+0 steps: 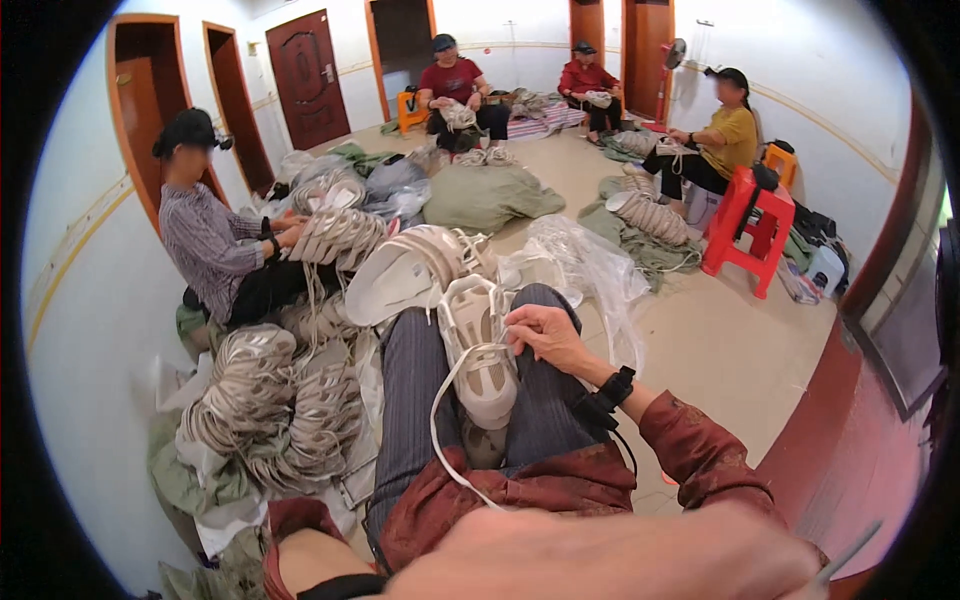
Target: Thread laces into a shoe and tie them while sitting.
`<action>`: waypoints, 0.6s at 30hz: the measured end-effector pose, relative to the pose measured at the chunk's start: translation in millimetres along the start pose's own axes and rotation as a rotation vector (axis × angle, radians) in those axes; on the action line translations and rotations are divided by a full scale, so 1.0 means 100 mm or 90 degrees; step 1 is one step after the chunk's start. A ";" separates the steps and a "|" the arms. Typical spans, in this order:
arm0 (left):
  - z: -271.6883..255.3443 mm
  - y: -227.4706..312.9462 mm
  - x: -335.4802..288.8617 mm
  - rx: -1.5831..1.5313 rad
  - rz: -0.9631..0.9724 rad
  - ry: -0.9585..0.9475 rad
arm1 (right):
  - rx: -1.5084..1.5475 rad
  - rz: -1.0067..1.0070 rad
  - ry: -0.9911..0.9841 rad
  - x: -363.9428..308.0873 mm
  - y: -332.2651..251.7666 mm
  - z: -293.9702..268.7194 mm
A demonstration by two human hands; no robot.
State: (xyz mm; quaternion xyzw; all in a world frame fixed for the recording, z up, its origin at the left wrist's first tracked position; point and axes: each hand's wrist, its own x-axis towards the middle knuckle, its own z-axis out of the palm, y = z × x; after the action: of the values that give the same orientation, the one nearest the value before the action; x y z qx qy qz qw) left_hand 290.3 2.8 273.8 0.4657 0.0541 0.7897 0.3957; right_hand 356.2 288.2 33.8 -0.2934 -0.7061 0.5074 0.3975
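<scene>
A beige and white sneaker (484, 375) sits between my knees, its toe toward me and a pale shoelace (440, 410) across its upper. My right hand (548, 335) is at the shoe's right side, its fingers closed in a pinch on the lace. From the shoe the lace loops down and passes behind my left hand (600, 550). That hand is very near the camera, stretched across the lower edge and blurred. A thin grey strip (850, 552) sticks out by its far end; I cannot make out what it is. The left fingertips are hidden.
Stacked sneaker uppers (245, 390) lie at my left, with a large pale shoe (400, 270) beyond my knees. Clear plastic bags (580, 260), a green sack (490, 195) and a red stool (750, 225) stand farther off. A person (215, 215) works at left; several others sit farther back.
</scene>
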 end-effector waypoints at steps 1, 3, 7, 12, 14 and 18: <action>0.02 -0.04 0.04 -0.002 0.013 -0.015 | 0.001 0.002 -0.015 0.01 -0.01 0.02; 0.05 -0.10 0.09 -0.008 0.037 -0.047 | -0.013 0.004 -0.004 0.02 -0.01 0.05; 0.04 -0.19 0.13 -0.009 0.077 -0.110 | -0.028 0.010 0.006 0.00 0.01 0.01; 0.00 -0.23 0.09 -0.010 0.129 -0.221 | -0.026 0.006 0.005 0.02 -0.01 0.07; 0.00 -0.27 0.06 -0.018 0.143 -0.279 | -0.022 0.002 0.002 0.02 -0.02 0.09; 0.02 -0.35 -0.04 -0.044 0.154 -0.413 | -0.025 -0.011 0.003 0.03 -0.02 0.09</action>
State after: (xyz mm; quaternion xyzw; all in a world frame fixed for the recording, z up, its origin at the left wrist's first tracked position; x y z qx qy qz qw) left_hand 313.5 23.3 256.0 0.6816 -0.1565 0.6432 0.3117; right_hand 347.1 285.7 34.6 -0.2963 -0.7176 0.4889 0.3978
